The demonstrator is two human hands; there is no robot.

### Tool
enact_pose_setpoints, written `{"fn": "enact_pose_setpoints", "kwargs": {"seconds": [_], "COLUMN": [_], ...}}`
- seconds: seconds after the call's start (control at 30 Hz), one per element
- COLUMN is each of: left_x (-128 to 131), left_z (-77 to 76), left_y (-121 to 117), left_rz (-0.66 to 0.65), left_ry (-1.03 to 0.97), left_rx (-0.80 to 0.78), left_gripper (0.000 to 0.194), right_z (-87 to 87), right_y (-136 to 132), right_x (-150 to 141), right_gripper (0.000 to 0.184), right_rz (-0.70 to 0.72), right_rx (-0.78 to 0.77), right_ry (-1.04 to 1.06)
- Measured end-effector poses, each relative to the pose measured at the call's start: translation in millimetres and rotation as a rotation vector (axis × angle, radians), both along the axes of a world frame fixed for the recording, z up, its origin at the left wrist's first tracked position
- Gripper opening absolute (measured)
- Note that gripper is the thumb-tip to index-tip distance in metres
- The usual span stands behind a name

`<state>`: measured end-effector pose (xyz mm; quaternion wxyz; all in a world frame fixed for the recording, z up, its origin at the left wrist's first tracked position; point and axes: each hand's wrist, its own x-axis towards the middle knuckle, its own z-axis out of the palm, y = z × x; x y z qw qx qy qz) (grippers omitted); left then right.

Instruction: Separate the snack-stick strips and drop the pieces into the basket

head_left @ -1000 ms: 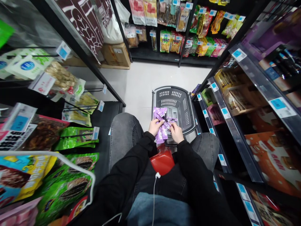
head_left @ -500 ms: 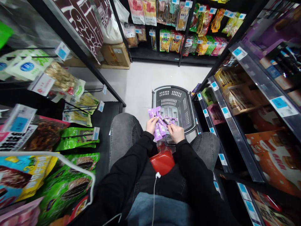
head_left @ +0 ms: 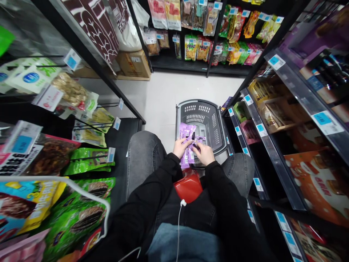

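Observation:
I crouch in a shop aisle with both hands held out over a grey plastic shopping basket on the floor. My left hand is closed on a bunch of purple snack packets. My right hand pinches the right side of the same bunch, fingers curled over it. The packets fan upward above the basket's near rim. A red object lies in my lap just below the hands.
Black shelves line both sides: hanging green, yellow and white snack bags on the left, boxed goods with blue price tags on the right. A cardboard box and more hanging packets stand at the aisle's far end. White earphone cable runs down my front.
The purple packets were shuffled between my hands and now sit a little more upright and gathered. My right hand has moved slightly left onto the bunch.

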<state>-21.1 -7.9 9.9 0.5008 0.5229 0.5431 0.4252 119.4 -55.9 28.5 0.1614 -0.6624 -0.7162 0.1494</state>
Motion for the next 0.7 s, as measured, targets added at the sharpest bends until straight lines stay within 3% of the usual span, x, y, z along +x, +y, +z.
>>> {"fn": "enact_pose_setpoints", "kwargs": {"seconds": [0.2,0.33,0.47,0.57,0.7], "left_x": [0.0,-10.3,-15.7,-14.9,-13.6], "left_z": [-5.0,-9.3,-10.0,-10.0,-13.2], "left_y": [0.5,7.7,10.9,10.5,10.9], "left_rz": [0.072,0.148,0.173,0.174,0.198], "left_ry": [0.063,0.054,0.067,0.047,-0.024], "left_rx": [0.034,0.009,0.019,0.023,-0.020], "left_gripper": [0.023,0.027,0.027,0.029,0.031], "right_z": [-5.5,-10.9,-10.5,-8.9,-10.2], "right_y": [8.1,10.8,9.2,8.6,9.0], "right_x": [4.2,17.0,29.4,38.6,46.4], "right_gripper": [0.026,0.019,0.016,0.022,0.033], "right_rz": [0.002,0.084,0.069,0.069,0.084], "right_rx": [-0.113,-0.405,-0.658,-0.771,-0.795], "right_ry": [0.230,0.613,0.954,1.015,0.993]}}
